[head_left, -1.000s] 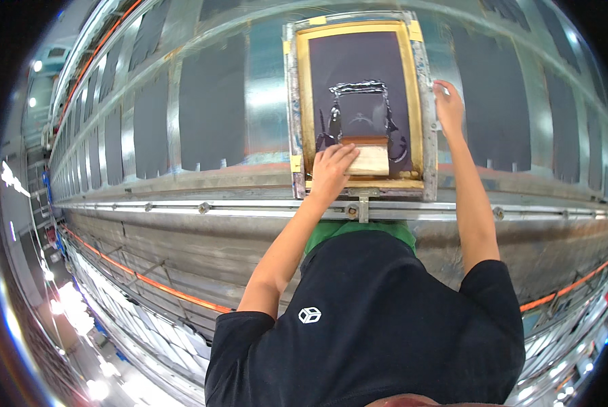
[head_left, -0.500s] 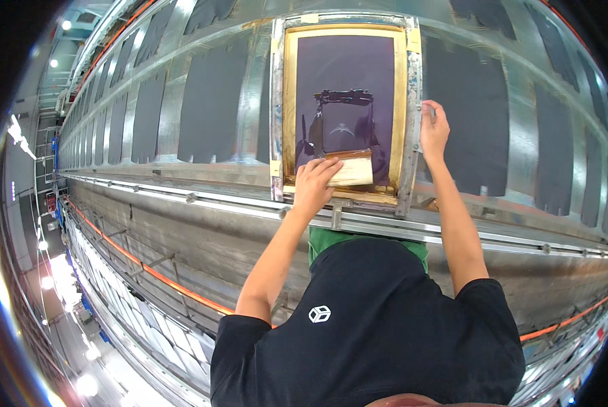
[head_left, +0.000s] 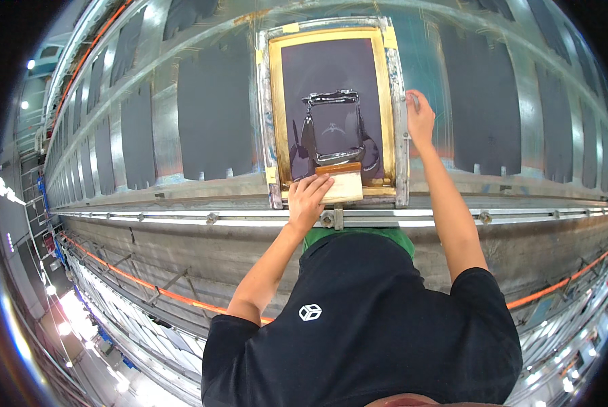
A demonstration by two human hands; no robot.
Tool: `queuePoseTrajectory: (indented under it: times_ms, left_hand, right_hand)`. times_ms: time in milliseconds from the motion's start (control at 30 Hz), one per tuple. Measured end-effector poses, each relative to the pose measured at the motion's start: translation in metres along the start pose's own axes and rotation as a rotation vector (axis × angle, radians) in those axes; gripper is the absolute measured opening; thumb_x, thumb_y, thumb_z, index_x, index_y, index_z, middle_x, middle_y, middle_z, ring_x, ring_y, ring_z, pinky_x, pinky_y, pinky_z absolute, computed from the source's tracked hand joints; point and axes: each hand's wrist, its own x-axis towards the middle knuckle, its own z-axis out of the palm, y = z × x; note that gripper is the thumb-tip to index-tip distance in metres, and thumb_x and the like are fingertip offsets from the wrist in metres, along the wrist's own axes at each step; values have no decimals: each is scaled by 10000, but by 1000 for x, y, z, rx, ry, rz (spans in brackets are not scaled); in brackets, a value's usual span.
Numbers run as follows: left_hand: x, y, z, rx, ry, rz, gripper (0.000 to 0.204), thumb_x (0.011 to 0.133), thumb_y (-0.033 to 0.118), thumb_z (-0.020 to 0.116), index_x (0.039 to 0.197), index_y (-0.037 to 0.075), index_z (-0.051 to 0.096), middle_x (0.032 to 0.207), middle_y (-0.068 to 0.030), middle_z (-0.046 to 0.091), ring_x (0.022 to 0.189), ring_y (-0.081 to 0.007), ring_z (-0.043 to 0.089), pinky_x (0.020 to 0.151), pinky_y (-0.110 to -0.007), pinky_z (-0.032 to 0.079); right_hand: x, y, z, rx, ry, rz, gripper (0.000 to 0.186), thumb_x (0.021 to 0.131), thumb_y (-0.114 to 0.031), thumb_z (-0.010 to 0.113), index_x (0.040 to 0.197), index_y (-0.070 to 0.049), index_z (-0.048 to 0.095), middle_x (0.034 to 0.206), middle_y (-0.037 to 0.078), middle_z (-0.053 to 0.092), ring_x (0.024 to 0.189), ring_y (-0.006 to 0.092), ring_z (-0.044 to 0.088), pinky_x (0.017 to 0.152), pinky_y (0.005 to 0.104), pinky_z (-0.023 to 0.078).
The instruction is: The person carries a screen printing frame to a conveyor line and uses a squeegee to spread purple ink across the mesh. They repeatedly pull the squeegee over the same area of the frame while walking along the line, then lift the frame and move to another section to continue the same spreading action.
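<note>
A screen frame (head_left: 397, 173) with a yellow inner border and dark purple mesh (head_left: 324, 64) lies on the long table in front of me. Glossy dark ink rings a rectangle with a pale motif near the mesh's middle. My left hand (head_left: 306, 195) grips a wooden-handled squeegee (head_left: 339, 186) at the frame's near end; its brown blade lies just below the lower ink ridge. My right hand (head_left: 420, 115) has curled fingers at the frame's outer right edge, seemingly gripping it; their tips are small in view.
Dark grey sheets (head_left: 216, 115) lie in a row along the metal table to both sides. A metal rail (head_left: 453, 217) with bolts and a bracket (head_left: 338, 217) runs along the near edge. An orange strip (head_left: 548, 292) runs behind me, with racks and lights at the picture's rim.
The squeegee in my left hand has moved toward me, to the near end of the mesh. In the picture the frame and both hands have shifted left.
</note>
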Motion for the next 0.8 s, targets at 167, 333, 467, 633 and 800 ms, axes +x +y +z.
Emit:
queuePoseTrajectory:
  times_ms: [167, 333, 467, 633, 800]
  left_hand:
    - [23, -18, 14, 115, -55, -31, 606, 685, -1, 736, 1251, 213, 704, 1334, 64, 667, 1211, -193, 584, 975, -411, 398]
    - [133, -49, 1, -6, -13, -71, 450, 712, 17, 725, 1127, 184, 771, 1151, -9, 757, 1027, -254, 671, 877, -401, 515]
    - [167, -61, -2, -24, 24, -31, 404, 706, 18, 727, 1074, 172, 787, 1076, -11, 772, 952, -240, 679, 845, -395, 511]
    - [120, -50, 12, 44, -54, -53, 424, 722, 18, 730, 1092, 221, 775, 1124, 49, 751, 966, -205, 660, 813, -394, 477]
    - [76, -30, 5, -16, -42, -52, 475, 675, -2, 740, 1110, 186, 764, 1183, 36, 743, 1047, -205, 663, 897, -385, 476]
  right_hand:
    - [3, 4, -20, -334, -111, -253, 375, 958, -373, 665, 1238, -126, 699, 1181, 175, 671, 1011, 339, 609, 910, 445, 462]
    - [-16, -111, -31, -285, -415, -625, 538, 872, -385, 755, 1331, -122, 654, 1257, 106, 659, 1148, 322, 569, 1042, 449, 425]
    - [-27, -106, 15, -487, -532, -672, 530, 795, -270, 796, 1282, -110, 663, 1262, 42, 670, 1127, 277, 582, 952, 426, 452]
    - [-85, -80, 15, -451, -546, -565, 506, 771, -121, 763, 1267, -97, 666, 1270, 41, 665, 1109, 277, 582, 930, 417, 451]
    - [-124, -76, -1, -401, -557, -534, 522, 764, -97, 748, 1278, -122, 664, 1281, 30, 667, 1122, 267, 585, 935, 432, 447]
